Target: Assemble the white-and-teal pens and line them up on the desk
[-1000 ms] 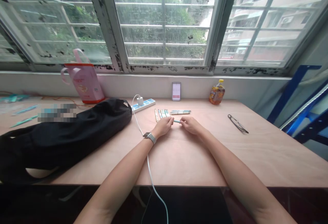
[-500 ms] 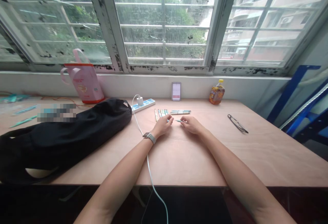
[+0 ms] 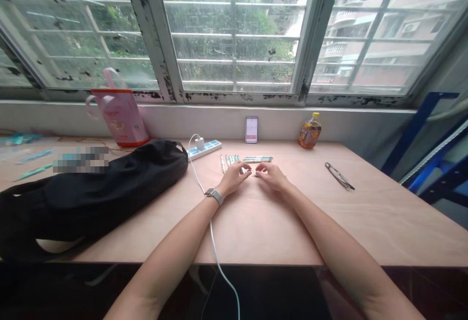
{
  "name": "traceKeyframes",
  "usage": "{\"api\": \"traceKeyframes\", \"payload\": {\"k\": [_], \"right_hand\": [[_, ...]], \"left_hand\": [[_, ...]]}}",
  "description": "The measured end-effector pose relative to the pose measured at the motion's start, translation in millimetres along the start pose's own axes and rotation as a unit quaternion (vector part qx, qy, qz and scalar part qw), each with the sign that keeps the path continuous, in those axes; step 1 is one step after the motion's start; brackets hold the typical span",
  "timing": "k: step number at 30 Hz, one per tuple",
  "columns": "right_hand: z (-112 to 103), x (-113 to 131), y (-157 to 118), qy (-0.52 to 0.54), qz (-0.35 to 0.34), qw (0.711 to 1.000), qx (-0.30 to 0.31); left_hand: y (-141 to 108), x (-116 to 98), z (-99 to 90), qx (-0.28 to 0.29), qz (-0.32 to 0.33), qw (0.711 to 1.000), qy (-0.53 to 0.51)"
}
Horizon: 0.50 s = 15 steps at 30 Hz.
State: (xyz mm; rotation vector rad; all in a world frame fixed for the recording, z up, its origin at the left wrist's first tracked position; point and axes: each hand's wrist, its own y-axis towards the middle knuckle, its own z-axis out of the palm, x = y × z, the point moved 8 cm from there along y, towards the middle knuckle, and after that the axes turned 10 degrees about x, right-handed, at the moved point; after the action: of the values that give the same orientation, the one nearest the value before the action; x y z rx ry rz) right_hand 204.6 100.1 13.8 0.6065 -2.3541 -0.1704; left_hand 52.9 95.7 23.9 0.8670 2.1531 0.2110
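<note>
My left hand [image 3: 234, 177], with a watch on its wrist, rests over the table, thumb and fingers closed around something small that I cannot make out. Just to its right, my right hand [image 3: 271, 175] is also pinched, and a small thin piece shows at its fingertips. The two sets of fingertips are close together with a narrow gap. Behind my left hand several short pen-like pieces [image 3: 223, 163] stand in a row. Several slim pens [image 3: 258, 159] lie sideways behind my right hand.
A phone [image 3: 251, 130] leans on the wall; a yellow-capped bottle [image 3: 310, 130] and glasses [image 3: 339, 176] are to the right. A black bag [image 3: 146, 178], power strip [image 3: 205, 149], white cable [image 3: 219, 261] and pink bag [image 3: 122, 120] are on the left.
My right hand's fingers have curled more and shifted slightly left. The thin piece that pointed left from them shows less. My left fingers have moved a little right.
</note>
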Motion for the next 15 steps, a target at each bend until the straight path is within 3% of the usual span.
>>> {"api": "traceKeyframes", "payload": {"k": [5,9,15], "right_hand": [[6,5,2,0.085,-0.031,0.996,0.008],[0,3,1,0.067,-0.014,0.998,-0.002],[-16,-17,-1,0.023,0.056,0.997,-0.043]], "left_hand": [[1,-3,5.4,0.023,0.009,1.0,-0.01],[1,-2,4.3,0.02,0.01,1.0,-0.009],[-1,10,-9.9,-0.031,-0.044,0.998,-0.017]]}}
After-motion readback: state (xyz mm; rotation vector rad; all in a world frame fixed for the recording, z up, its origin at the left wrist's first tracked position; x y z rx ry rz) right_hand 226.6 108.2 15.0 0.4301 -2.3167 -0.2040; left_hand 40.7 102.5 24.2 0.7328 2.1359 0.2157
